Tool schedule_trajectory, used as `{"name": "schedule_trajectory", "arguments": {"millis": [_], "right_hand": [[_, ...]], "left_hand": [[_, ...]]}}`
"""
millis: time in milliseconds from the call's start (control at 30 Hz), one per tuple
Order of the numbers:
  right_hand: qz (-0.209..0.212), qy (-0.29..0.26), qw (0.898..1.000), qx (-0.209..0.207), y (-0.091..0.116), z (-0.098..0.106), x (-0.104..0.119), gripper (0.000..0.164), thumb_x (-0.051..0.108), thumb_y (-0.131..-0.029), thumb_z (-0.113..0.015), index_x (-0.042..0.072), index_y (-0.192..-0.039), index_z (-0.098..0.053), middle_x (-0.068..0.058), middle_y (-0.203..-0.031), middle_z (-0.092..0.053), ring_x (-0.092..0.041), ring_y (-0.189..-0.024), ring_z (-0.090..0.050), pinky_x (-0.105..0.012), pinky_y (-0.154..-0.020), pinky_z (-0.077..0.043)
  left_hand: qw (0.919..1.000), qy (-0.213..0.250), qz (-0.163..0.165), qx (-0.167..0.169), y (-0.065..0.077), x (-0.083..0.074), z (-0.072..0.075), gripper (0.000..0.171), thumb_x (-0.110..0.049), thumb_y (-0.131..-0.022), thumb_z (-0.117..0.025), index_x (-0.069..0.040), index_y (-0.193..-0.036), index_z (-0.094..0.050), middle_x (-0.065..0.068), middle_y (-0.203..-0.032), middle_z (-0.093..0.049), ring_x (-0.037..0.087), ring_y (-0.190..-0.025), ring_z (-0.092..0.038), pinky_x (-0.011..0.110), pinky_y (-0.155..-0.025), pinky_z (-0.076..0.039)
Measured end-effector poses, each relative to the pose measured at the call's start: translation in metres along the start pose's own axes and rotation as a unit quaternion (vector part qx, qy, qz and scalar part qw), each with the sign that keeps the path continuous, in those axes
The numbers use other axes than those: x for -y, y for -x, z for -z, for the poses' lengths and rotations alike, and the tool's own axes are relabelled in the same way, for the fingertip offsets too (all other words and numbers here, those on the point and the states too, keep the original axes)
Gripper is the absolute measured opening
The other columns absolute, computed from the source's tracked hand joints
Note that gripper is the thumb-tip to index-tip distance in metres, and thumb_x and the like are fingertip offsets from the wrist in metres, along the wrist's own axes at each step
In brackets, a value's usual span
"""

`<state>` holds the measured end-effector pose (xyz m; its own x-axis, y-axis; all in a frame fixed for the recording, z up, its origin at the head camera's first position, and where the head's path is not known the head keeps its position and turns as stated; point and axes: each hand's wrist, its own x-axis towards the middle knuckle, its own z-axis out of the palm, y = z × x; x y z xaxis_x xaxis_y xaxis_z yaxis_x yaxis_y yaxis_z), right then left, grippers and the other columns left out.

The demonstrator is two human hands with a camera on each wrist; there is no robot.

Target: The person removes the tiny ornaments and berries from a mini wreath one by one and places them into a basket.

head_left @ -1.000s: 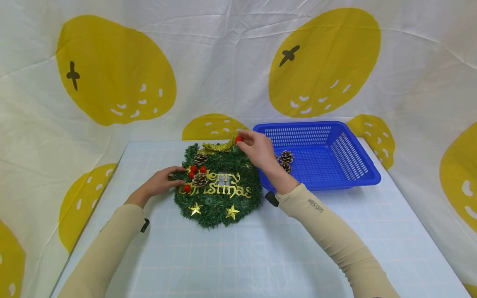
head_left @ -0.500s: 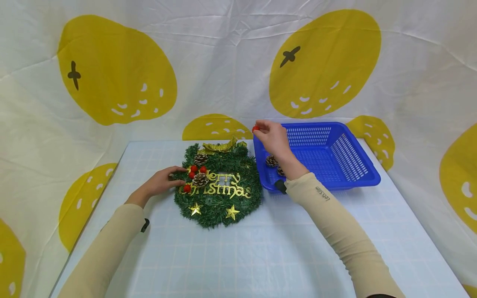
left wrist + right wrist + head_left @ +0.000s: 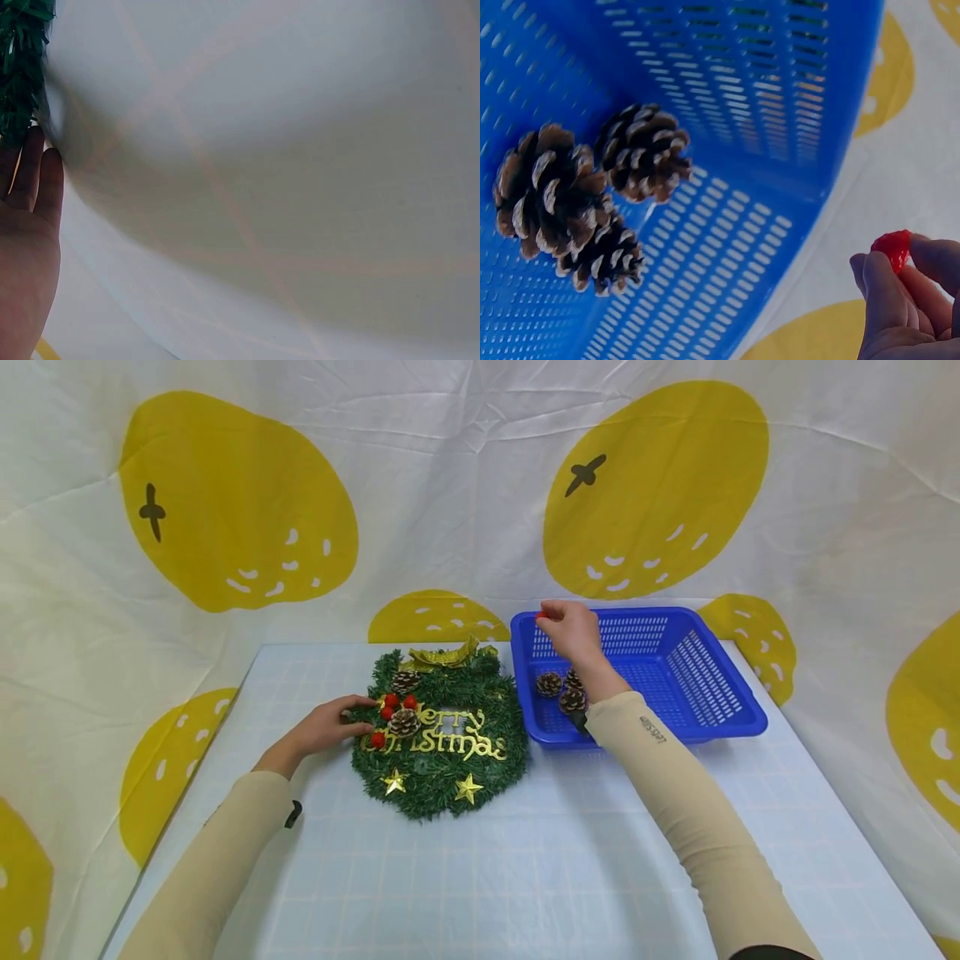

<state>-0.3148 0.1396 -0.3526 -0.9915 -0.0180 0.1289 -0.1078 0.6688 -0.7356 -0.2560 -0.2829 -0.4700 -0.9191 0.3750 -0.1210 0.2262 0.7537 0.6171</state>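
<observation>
A green Christmas wreath [image 3: 427, 777] lies flat on the table, with gold "Merry Christmas" lettering, gold stars, pine cones and red berries. My left hand [image 3: 326, 727] touches its left edge, thumb and index spread apart. In the left wrist view, straight fingers [image 3: 30, 169] meet the green tinsel [image 3: 22, 60]. High over the left part of a blue plastic basket [image 3: 720, 727], my right hand [image 3: 573, 631] pinches a small red berry [image 3: 892, 247] between thumb and fingertips. Down inside the basket sit several pine cones [image 3: 547, 191], below the berry.
The pale blue checked table [image 3: 465, 877] carries the wreath in the middle and the basket at the back right. A white curtain [image 3: 457, 493] printed with yellow fruit hangs behind. A gold ribbon bow [image 3: 442, 656] tops the wreath's far edge.
My right hand has moved right with the red berry, from above the wreath's upper right to over the basket. The left hand and wreath have stayed in place.
</observation>
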Motion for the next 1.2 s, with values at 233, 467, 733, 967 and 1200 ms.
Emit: {"name": "schedule_trajectory", "arguments": {"millis": [233, 467, 733, 967, 1200], "right_hand": [[-0.018, 0.013, 1.0, 0.018, -0.008, 0.0, -0.008, 0.035, 0.018, -0.099, -0.059, 0.006, -0.132, -0.063, -0.015, -0.128, -0.063, -0.032, -0.12, -0.055, -0.047, -0.096, -0.047], [-0.035, 0.064, 0.996, 0.059, -0.014, -0.001, -0.016, 0.036, 0.017, -0.098, -0.061, 0.002, -0.13, -0.063, -0.017, -0.128, -0.063, -0.034, -0.121, -0.054, -0.047, -0.098, -0.047], [-0.032, 0.1, 0.99, 0.096, -0.017, -0.003, -0.023, 0.036, 0.018, -0.098, -0.06, 0.001, -0.13, -0.063, -0.017, -0.127, -0.063, -0.035, -0.12, -0.055, -0.047, -0.1, -0.045], [-0.019, 0.144, 0.974, 0.173, -0.017, -0.006, -0.028, 0.034, 0.011, -0.095, -0.062, -0.005, -0.124, -0.065, -0.022, -0.129, -0.061, -0.038, -0.12, -0.054, -0.048, -0.099, -0.046], [-0.021, 0.148, 0.971, 0.184, -0.017, -0.007, -0.028, 0.034, 0.011, -0.094, -0.062, -0.005, -0.124, -0.065, -0.022, -0.129, -0.06, -0.039, -0.123, -0.051, -0.048, -0.101, -0.044]], "left_hand": [[1.0, 0.002, 0.0, -0.002, 0.001, -0.002, 0.0, 0.057, -0.039, -0.094, -0.066, -0.011, -0.142, -0.051, 0.02, -0.149, -0.041, 0.043, -0.133, -0.04, 0.059, -0.105, -0.036], [0.9999, 0.009, 0.01, -0.001, 0.002, -0.005, -0.001, 0.055, -0.036, -0.094, -0.066, -0.011, -0.141, -0.052, 0.02, -0.149, -0.041, 0.043, -0.132, -0.041, 0.059, -0.105, -0.037], [1.0, 0.003, 0.008, -0.003, 0.002, -0.006, 0.0, 0.055, -0.037, -0.094, -0.066, -0.009, -0.141, -0.052, 0.021, -0.148, -0.041, 0.044, -0.131, -0.041, 0.059, -0.104, -0.037], [1.0, 0.002, 0.004, -0.002, 0.0, -0.003, -0.001, 0.057, -0.039, -0.094, -0.065, -0.009, -0.141, -0.052, 0.022, -0.148, -0.041, 0.044, -0.13, -0.043, 0.059, -0.103, -0.038], [1.0, 0.005, 0.007, -0.002, 0.001, -0.003, 0.0, 0.057, -0.039, -0.094, -0.066, -0.01, -0.141, -0.052, 0.022, -0.148, -0.041, 0.044, -0.128, -0.045, 0.059, -0.102, -0.039]]}}
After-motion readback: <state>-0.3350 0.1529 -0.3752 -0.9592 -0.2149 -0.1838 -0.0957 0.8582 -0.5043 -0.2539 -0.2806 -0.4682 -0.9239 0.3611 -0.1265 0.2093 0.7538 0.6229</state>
